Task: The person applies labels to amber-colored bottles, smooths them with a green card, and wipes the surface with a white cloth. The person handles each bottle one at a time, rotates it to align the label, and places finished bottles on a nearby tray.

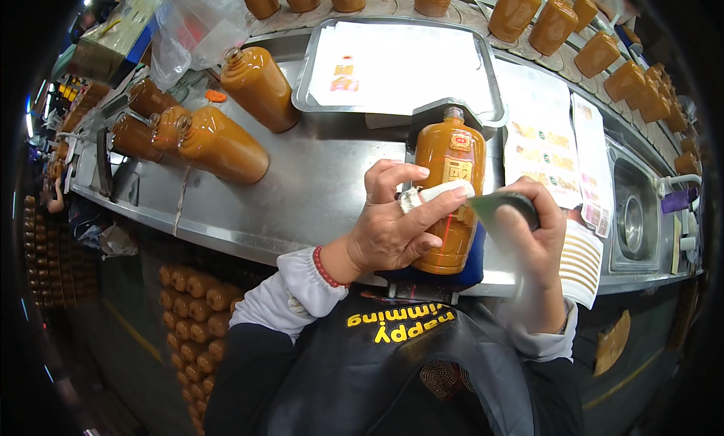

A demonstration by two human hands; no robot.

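A glossy brown bottle (447, 136) with gold and red decals lies before me on a dark blue pad (474, 266), its neck pointing away, in a dark holder (430, 114). My left hand (390, 226) rests over the bottle's middle, a white finger cover (438, 191) on one finger and other fingers spread. Whether it pinches the bottle or a decal cannot be told. In my right hand (537, 226) is a green scraper-like tool (498, 207) with a dark edge, blurred, its tip beside the left fingertips at the bottle's right side.
A metal tray (301, 91) of white decal sheets lies beyond the bottle. Several brown bottles (223, 144) stand or lean at left. Decal sheets (543, 147), stacked white strips (581, 255) and a sink (633, 221) are at right. Bottles line a conveyor (384, 3) behind.
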